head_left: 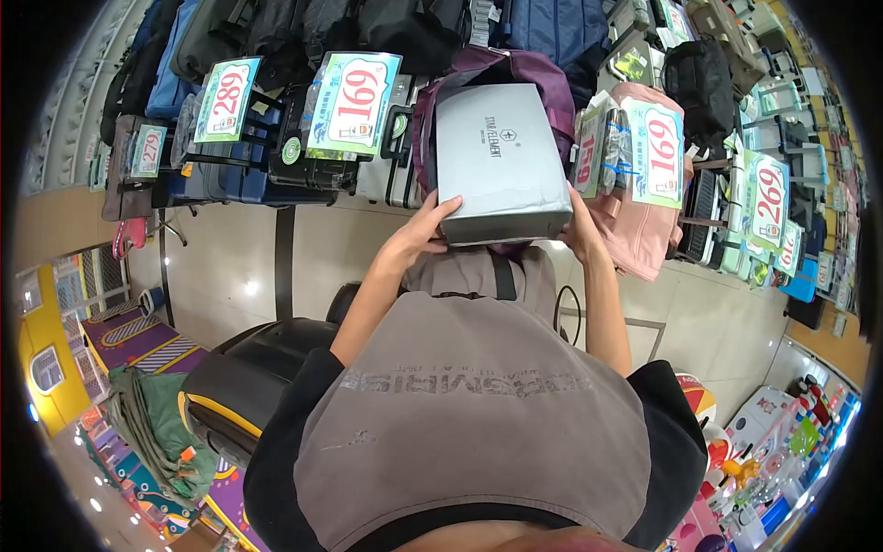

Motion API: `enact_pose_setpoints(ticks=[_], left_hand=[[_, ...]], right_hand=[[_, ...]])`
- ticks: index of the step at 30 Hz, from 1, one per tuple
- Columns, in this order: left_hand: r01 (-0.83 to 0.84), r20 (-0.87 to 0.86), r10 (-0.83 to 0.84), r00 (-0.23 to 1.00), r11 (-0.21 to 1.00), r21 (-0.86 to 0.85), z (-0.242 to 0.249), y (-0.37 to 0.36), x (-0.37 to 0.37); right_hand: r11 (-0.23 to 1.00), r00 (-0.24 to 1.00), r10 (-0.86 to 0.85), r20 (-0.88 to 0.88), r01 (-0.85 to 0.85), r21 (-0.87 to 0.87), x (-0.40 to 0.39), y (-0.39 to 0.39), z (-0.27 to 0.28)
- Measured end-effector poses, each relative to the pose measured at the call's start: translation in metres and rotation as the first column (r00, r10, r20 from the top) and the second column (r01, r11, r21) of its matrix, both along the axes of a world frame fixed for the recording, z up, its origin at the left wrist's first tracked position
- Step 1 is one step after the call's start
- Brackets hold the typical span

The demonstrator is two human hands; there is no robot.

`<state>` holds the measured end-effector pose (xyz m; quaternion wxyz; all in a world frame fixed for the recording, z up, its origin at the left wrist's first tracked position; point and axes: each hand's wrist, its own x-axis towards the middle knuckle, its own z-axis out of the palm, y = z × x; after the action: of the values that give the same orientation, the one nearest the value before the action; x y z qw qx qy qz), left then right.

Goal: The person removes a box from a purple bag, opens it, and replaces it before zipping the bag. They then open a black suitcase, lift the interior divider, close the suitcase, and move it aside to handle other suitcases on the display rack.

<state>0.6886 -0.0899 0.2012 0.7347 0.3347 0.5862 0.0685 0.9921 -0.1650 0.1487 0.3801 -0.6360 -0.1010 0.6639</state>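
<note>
Grey rectangular cardboard box with small printed logo, held raised at chest height before a display of luggage, in front of a purple backpack. Left of it: black hard-shell suitcase on the floor; white price tags reading 289 and 169. Left hand: grip clamped on the box's near left corner. Right hand: grip clamped on the near right corner. Right of it: pink backpack, price tag reading 269.
</note>
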Motion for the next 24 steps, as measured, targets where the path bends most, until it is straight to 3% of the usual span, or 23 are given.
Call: enact_pose_setpoints(ticks=[2,5,7,11,15,17,18,19,20,21,22,24], left_hand=[[-0.102,0.148,0.124,0.981,0.984,-0.146,-0.007,-0.01,0.003],[-0.252,0.276,0.319,0.907,0.934,-0.253,-0.018,-0.016,0.008],[-0.316,0.334,0.421,0.843,0.891,-0.326,-0.009,-0.012,0.0],[-0.347,0.396,0.518,0.758,0.834,-0.428,0.003,-0.004,-0.002],[-0.347,0.376,0.498,0.781,0.847,-0.402,0.0,0.001,-0.001],[-0.341,0.366,0.48,0.797,0.858,-0.383,0.0,0.001,-0.004],[-0.338,0.363,0.47,0.804,0.865,-0.372,0.001,0.004,-0.005],[-0.338,0.353,0.455,0.818,0.876,-0.345,0.003,0.007,-0.007],[-0.339,0.342,0.443,0.829,0.884,-0.321,0.004,0.008,-0.01],[-0.341,0.33,0.433,0.839,0.891,-0.301,0.005,0.009,-0.014],[-0.335,0.303,0.417,0.857,0.897,-0.288,0.004,0.012,-0.019],[-0.321,0.249,0.387,0.888,0.909,-0.268,0.002,0.023,-0.031]], right_hand=[[0.999,0.999,-0.021,-0.049,0.019,-0.046,-0.008,0.006,0.0],[0.983,0.972,-0.147,-0.181,0.164,0.084,-0.014,0.02,-0.028],[0.96,0.881,-0.221,-0.418,0.271,0.063,-0.01,0.032,-0.052],[0.959,0.794,-0.157,-0.587,0.263,0.1,-0.035,0.063,-0.094],[0.97,0.816,-0.004,-0.578,0.143,0.195,-0.054,0.081,-0.109],[0.95,0.891,0.171,-0.421,-0.036,0.309,-0.055,0.088,-0.107],[0.898,0.924,0.311,-0.222,-0.21,0.386,-0.055,0.092,-0.101],[0.764,0.868,0.479,0.132,-0.486,0.424,-0.052,0.096,-0.094],[0.546,0.624,0.557,0.548,-0.773,0.324,-0.044,0.099,-0.087],[0.372,0.337,0.524,0.782,-0.917,0.145,-0.041,0.097,-0.075],[0.237,0.08,0.464,0.882,-0.971,-0.037,-0.035,0.099,-0.062],[0.055,-0.294,0.356,0.887,-0.941,-0.334,-0.021,0.09,-0.033]])
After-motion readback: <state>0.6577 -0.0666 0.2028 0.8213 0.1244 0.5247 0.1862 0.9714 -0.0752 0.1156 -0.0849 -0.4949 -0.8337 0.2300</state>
